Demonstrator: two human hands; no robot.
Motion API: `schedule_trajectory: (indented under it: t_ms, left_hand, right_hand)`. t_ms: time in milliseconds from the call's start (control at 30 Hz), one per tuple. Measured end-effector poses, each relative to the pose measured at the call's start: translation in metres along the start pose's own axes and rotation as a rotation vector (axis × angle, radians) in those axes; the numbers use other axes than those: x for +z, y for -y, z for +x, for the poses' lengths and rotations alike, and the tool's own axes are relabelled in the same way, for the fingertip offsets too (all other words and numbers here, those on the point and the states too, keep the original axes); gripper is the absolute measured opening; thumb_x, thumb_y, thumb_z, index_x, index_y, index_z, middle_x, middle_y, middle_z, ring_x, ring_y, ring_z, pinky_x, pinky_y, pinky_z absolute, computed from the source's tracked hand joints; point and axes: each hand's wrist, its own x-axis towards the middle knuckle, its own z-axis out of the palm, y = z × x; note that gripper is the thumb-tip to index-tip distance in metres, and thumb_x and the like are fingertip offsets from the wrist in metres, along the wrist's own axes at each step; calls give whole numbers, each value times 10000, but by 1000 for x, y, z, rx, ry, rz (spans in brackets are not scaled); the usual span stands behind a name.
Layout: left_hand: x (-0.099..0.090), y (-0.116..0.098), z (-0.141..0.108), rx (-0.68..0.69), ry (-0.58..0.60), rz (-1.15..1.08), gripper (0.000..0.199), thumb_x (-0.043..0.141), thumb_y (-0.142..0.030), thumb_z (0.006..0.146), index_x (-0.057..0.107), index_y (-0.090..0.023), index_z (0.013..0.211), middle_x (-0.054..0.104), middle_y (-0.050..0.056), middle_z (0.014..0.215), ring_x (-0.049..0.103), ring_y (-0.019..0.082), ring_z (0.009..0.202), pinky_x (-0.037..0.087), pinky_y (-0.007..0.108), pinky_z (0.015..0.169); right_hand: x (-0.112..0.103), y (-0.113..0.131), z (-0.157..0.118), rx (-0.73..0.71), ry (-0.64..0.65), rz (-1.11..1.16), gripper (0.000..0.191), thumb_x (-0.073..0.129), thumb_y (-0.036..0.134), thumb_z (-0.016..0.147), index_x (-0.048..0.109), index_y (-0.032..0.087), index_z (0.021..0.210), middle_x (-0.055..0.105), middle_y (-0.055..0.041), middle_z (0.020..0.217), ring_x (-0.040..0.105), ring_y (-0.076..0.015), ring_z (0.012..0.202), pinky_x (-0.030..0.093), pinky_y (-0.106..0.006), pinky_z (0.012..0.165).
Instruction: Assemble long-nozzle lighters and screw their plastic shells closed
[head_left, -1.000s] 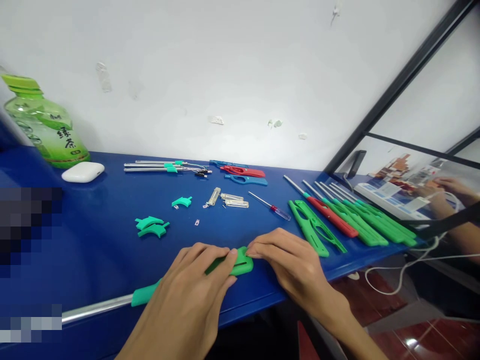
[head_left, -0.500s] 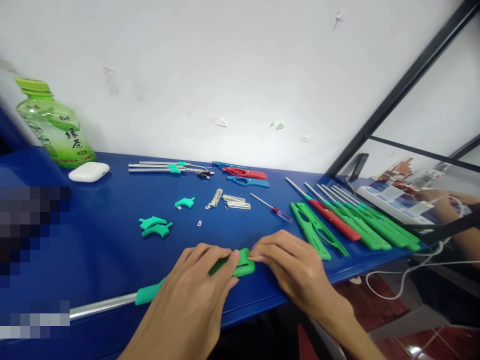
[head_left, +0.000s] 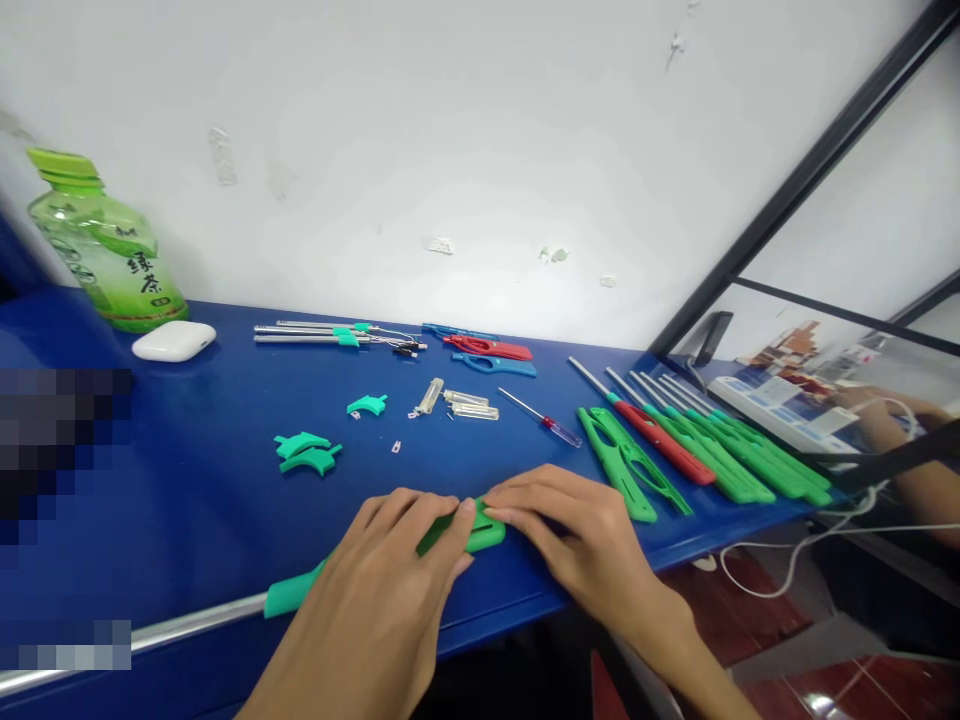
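My left hand (head_left: 386,580) is wrapped over the green handle of a long-necked lighter (head_left: 487,537), which lies near the table's front edge. From under that hand its metal tube (head_left: 199,624) runs out to the left. The thumb and fingers of my right hand (head_left: 581,525) are pinched together at the handle's right end, touching it; whether a small part is between them is hidden. Beyond my hands lie teal curved triggers (head_left: 309,458), clear fuel tanks (head_left: 474,411), a small metal clip (head_left: 396,447) and a screwdriver (head_left: 551,425).
Several lighters with green handles (head_left: 720,460), one red lighter (head_left: 664,440) and green handle shells (head_left: 619,465) lie at right. Metal tubes with wires (head_left: 307,338) and red and blue shells (head_left: 491,350) lie along the wall. A bottle (head_left: 112,250) and white case (head_left: 174,341) stand left.
My right fingertips have shifted slightly left along the end of the green handle. My left hand keeps its hold. The whole view has moved a little.
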Motion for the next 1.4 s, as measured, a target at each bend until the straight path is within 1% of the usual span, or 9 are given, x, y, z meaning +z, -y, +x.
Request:
schedule_trajectory:
  t_ms: [100, 267, 400, 600, 767, 867, 967, 1100, 1400]
  left_hand:
    - [1, -1, 0, 4, 5, -1, 353, 425, -113, 1065, 709, -167, 1266, 768, 76, 1102, 713, 262, 947, 600, 434, 784]
    - [1, -2, 1, -15, 15, -38, 341, 440, -90, 1046, 706, -183, 1239, 760, 69, 1091, 706, 260, 931, 598, 425, 766]
    - [0, -2, 1, -7, 23, -60, 331, 457, -92, 1038, 695, -183, 1249, 753, 70, 1104, 699, 273, 945, 599, 448, 777]
    - [-2, -2, 1, -21, 26, -68, 327, 451, -90, 1040, 698, -179, 1235, 751, 67, 1085, 699, 270, 932, 594, 443, 765]
    - [-1, -1, 1, -27, 10, -67, 318, 459, -106, 1049, 692, -176, 1253, 747, 65, 1089, 696, 269, 944, 592, 443, 789]
    - [-1, -1, 0, -19, -9, -66, 317, 453, -106, 1052, 692, -169, 1250, 745, 68, 1082, 694, 271, 939, 590, 449, 790]
    - [0, -1, -1, -22, -1, -73, 322, 457, -104, 1050, 690, -168, 1263, 744, 65, 1088, 692, 268, 942, 591, 447, 788]
    - [0, -2, 0, -9, -5, -56, 333, 457, -89, 1040, 695, -156, 1262, 747, 72, 1084, 695, 275, 932, 598, 457, 770]
    - [-1, -2, 1, 8, 13, 17, 371, 417, -95, 1053, 706, -139, 1281, 768, 88, 1109, 721, 281, 956, 622, 463, 786]
  right_hand:
    - [0, 2, 8, 188, 40, 186, 95, 712, 227, 1025, 789, 251, 976, 805, -15, 980, 761, -186, 916, 593, -297, 848]
    - [-3, 0, 13, 390, 116, 337, 125, 738, 283, 1006, 776, 235, 898, 791, -12, 976, 737, -185, 913, 548, -296, 837]
    - [-5, -1, 12, 460, 144, 378, 136, 736, 306, 1004, 781, 230, 901, 795, -7, 967, 730, -182, 897, 533, -291, 807]
    - [-9, 6, 9, 348, 122, 325, 219, 640, 340, 1071, 807, 238, 972, 803, -21, 1017, 747, -178, 947, 561, -281, 868]
    - [-6, 7, -2, 53, 34, 46, 225, 588, 261, 1098, 810, 230, 1110, 822, -39, 1107, 771, -161, 1001, 580, -254, 918]
    - [-5, 4, -7, -100, -17, -117, 195, 606, 237, 1084, 787, 186, 1138, 829, -60, 1086, 789, -178, 957, 613, -277, 868]
    - [-6, 2, -9, -198, -27, -181, 198, 600, 231, 1085, 780, 155, 1117, 826, -81, 1072, 794, -178, 903, 622, -286, 807]
    - [-7, 3, -9, -237, -24, -209, 211, 603, 245, 1085, 783, 135, 1088, 817, -105, 1082, 795, -180, 910, 622, -287, 821]
    - [-4, 2, -8, -179, 7, -224, 215, 593, 251, 1091, 780, 147, 1069, 800, -104, 1110, 788, -196, 969, 624, -302, 863]
